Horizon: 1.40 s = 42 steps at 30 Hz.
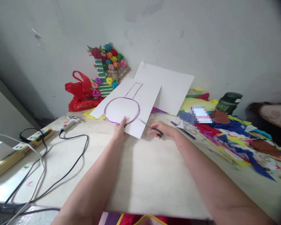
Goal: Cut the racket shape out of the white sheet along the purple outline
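My left hand (120,127) grips the lower edge of a white sheet of card (145,103), thumb on top. Drawn on the card in purple are a circle and a narrow rectangle rising from it. Black-handled scissors (157,130) are in my right hand (162,128), fingers closed round the handles. Their blades reach into the card from its right edge, close to the circle's lower right side. The card is held tilted above the table. Behind it, a second white sheet (175,84) leans toward the wall.
Paper flowers (111,59) and a red plastic bag (81,93) stand at the back left. A power strip (35,137) and cables lie left. Coloured scraps (236,140), pens (187,133), a phone (202,115) and a dark green bottle (228,103) are on the right.
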Motion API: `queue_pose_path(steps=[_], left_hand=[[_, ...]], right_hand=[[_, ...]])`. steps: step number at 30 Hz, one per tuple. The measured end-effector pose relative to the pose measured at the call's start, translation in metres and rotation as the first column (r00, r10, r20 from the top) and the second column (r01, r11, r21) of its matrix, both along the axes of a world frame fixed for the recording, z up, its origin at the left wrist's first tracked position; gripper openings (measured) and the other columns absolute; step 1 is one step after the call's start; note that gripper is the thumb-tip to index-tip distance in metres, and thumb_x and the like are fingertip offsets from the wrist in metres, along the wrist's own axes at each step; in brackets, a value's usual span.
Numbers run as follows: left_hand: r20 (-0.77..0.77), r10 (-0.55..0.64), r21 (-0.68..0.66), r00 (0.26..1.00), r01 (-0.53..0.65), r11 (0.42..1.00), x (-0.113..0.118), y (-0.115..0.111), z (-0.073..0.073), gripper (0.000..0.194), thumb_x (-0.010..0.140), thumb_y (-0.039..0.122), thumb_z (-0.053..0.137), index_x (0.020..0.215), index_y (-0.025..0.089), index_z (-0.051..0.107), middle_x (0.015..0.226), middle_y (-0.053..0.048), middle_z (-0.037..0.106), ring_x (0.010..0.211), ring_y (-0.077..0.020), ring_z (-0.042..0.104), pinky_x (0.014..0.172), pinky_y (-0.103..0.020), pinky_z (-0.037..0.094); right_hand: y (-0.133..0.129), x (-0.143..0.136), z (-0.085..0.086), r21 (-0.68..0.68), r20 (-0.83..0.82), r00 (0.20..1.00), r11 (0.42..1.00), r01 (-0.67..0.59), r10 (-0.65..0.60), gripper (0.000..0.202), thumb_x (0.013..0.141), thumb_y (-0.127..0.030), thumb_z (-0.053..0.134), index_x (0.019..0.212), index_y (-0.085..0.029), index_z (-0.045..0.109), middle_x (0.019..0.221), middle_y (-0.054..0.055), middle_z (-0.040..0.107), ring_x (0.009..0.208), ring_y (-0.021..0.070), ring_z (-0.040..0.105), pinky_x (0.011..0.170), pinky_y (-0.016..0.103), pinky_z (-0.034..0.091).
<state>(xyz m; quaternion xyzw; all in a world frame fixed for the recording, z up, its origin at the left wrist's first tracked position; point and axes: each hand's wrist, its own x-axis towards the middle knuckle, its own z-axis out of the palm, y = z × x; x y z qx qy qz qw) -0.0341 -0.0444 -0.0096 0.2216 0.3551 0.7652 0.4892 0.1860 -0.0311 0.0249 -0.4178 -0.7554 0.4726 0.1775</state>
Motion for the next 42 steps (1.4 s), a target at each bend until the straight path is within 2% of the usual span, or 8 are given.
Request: queue_pose_path(steps=[9,14,21,25,30,35,42], left_hand=[[0.003,0.017,0.036,1.000,-0.017,0.999,-0.002,0.002,-0.003,0.030,0.066,0.026,0.070,0.092,0.015,0.062,0.090,-0.008,0.068,0.086,-0.0232,0.064,0.081,-0.039,0.050],[0.017,0.021,0.027,1.000,-0.021,0.999,-0.004,0.003,-0.005,0.031,0.067,0.031,0.070,0.093,0.015,0.062,0.096,-0.010,0.066,0.086,-0.0244,0.064,0.079,-0.040,0.051],[-0.005,0.021,0.013,1.000,-0.021,1.000,-0.003,0.002,-0.004,0.036,0.065,0.031,0.070,0.096,0.014,0.062,0.100,-0.010,0.065,0.085,-0.0242,0.063,0.077,-0.040,0.052],[-0.011,0.014,0.010,1.000,-0.014,1.000,-0.002,0.001,-0.004,0.035,0.067,0.029,0.069,0.097,0.014,0.061,0.098,-0.010,0.065,0.084,-0.0232,0.063,0.076,-0.038,0.052],[-0.021,-0.024,0.017,1.000,0.024,1.000,-0.001,0.002,-0.005,0.036,0.067,0.030,0.068,0.099,0.014,0.060,0.097,-0.010,0.065,0.084,-0.0232,0.063,0.074,-0.037,0.053],[-0.013,-0.028,-0.006,1.000,0.028,1.000,0.001,0.001,-0.003,0.036,0.068,0.030,0.068,0.099,0.013,0.059,0.093,-0.010,0.066,0.081,-0.0224,0.064,0.073,-0.036,0.053],[-0.010,0.028,-0.035,1.000,-0.029,0.999,-0.001,0.001,-0.002,0.035,0.068,0.030,0.067,0.098,0.014,0.059,0.090,-0.009,0.066,0.080,-0.0232,0.064,0.072,-0.039,0.053]], right_hand=[[0.000,-0.004,0.000,0.072,-0.015,1.000,0.997,0.009,-0.008,0.038,0.056,-0.048,0.069,0.064,-0.016,0.051,0.040,-0.008,0.039,0.034,0.0051,0.036,0.033,0.018,0.031],[-0.003,-0.006,0.004,0.108,-0.014,0.999,0.993,0.036,-0.035,0.039,0.057,-0.051,0.068,0.063,-0.015,0.053,0.040,-0.007,0.038,0.035,0.0047,0.034,0.032,0.018,0.030],[-0.012,-0.009,0.016,0.012,-0.009,1.000,1.000,0.020,-0.020,0.040,0.063,-0.050,0.065,0.058,-0.017,0.043,0.040,-0.006,0.042,0.032,0.0046,0.036,0.031,0.017,0.030],[-0.014,-0.007,0.018,-0.001,0.006,1.000,1.000,0.009,-0.009,0.039,0.067,-0.049,0.062,0.058,-0.017,0.041,0.044,-0.004,0.047,0.033,0.0050,0.041,0.034,0.018,0.033],[-0.011,-0.006,0.015,0.000,0.021,1.000,1.000,-0.014,0.014,0.039,0.069,-0.049,0.061,0.059,-0.017,0.042,0.047,-0.002,0.051,0.035,0.0062,0.044,0.037,0.019,0.036],[-0.010,-0.004,0.009,-0.002,0.003,0.999,0.999,-0.042,0.042,0.041,0.067,-0.052,0.061,0.061,-0.017,0.042,0.048,-0.002,0.052,0.036,0.0071,0.046,0.035,0.019,0.033],[0.000,-0.007,-0.004,0.059,-0.017,1.000,0.998,-0.022,0.023,0.042,0.060,-0.054,0.065,0.065,-0.015,0.051,0.042,-0.007,0.041,0.032,0.0050,0.038,0.032,0.018,0.028]])
